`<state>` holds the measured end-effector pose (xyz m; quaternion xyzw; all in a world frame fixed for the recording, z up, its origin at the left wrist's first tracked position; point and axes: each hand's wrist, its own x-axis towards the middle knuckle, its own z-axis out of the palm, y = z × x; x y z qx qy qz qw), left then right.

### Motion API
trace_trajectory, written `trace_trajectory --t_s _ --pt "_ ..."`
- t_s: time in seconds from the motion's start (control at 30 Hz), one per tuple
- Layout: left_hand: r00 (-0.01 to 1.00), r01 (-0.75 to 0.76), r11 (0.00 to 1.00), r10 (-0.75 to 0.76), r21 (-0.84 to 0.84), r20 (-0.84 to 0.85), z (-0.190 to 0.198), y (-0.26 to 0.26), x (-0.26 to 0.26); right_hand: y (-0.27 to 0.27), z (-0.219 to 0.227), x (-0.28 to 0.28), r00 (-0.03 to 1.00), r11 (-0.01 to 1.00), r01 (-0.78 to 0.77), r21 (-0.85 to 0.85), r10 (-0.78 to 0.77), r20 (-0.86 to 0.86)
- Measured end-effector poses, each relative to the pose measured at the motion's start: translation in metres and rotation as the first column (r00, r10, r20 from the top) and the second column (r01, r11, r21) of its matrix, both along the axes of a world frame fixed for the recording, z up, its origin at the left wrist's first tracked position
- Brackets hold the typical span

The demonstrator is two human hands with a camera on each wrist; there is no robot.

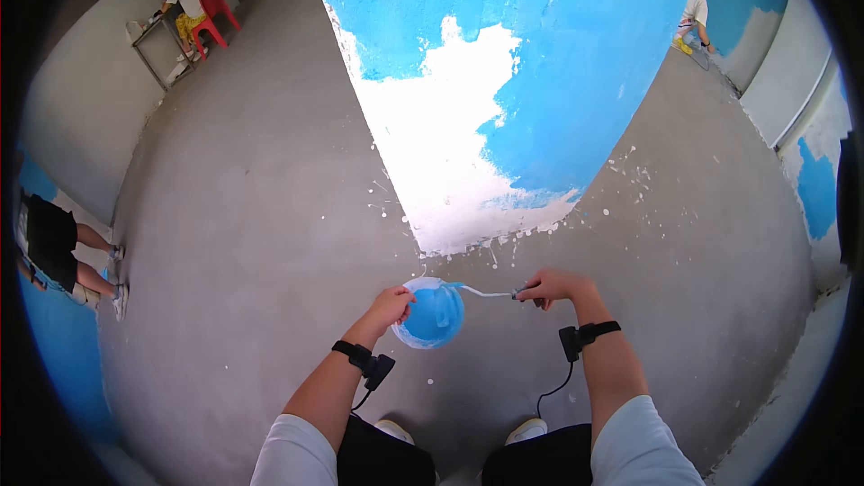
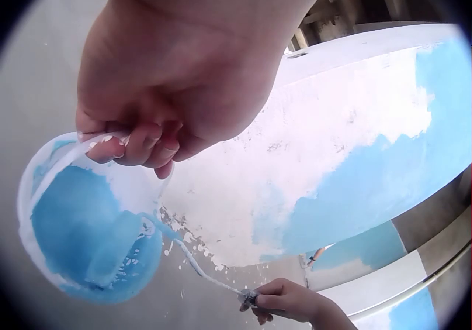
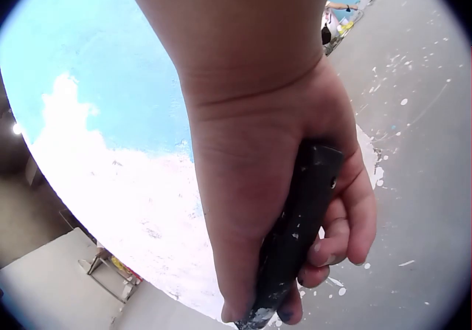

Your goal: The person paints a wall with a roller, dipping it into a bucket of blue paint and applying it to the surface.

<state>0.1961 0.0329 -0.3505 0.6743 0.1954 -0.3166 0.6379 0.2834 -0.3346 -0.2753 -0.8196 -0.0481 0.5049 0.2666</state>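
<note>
head view, lower centre: left hand (image 1: 390, 306) pinches paint bucket (image 1: 432, 313) rim, right hand (image 1: 551, 287) clamped on roller handle (image 3: 295, 234), roller shaft (image 1: 486, 292) running level leftward into bucket, hands apart.

No text, label, brand, number or sign can be read in any of the views. The paint bucket (image 1: 432, 313), the dark roller handle (image 3: 295, 234) and the blue and white wall (image 1: 504, 63) behind the bucket all show bare surfaces without lettering.
</note>
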Motion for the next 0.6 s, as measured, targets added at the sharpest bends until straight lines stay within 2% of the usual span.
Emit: trace_trajectory --t_s 0.03,0.17,0.27,0.37,0.47,0.57,0.6 --pt "0.999 -0.031 0.999 0.030 -0.013 -0.023 -0.001 -0.001 0.000 -0.004 -0.001 -0.002 0.997 0.997 0.069 0.038 -0.067 -0.050" --pt "0.999 -0.008 0.998 0.006 -0.059 -0.038 0.016 -0.002 0.001 -0.010 -0.010 -0.005 0.999 0.999 0.033 0.025 -0.032 -0.021" --pt "1.000 0.010 0.994 -0.010 -0.112 0.001 0.009 0.001 0.000 -0.009 -0.013 -0.008 1.000 1.000 0.030 -0.010 -0.029 0.008" --pt "1.000 0.019 0.992 -0.019 -0.125 -0.002 0.013 0.001 -0.002 -0.008 -0.017 -0.007 0.998 1.000 0.012 -0.009 -0.012 -0.062" --pt "0.999 -0.012 0.991 0.008 -0.130 -0.032 0.006 0.000 0.000 -0.007 -0.031 -0.016 0.991 0.997 0.079 -0.001 -0.079 -0.109" --pt "0.999 -0.008 0.989 0.001 -0.145 -0.049 0.008 0.001 0.000 -0.008 -0.045 -0.014 0.993 0.999 0.041 -0.023 -0.043 -0.110" --pt "0.999 -0.001 0.990 -0.004 -0.142 -0.040 0.008 0.001 0.002 -0.007 -0.042 -0.016 0.991 0.997 0.072 -0.003 -0.072 -0.113"
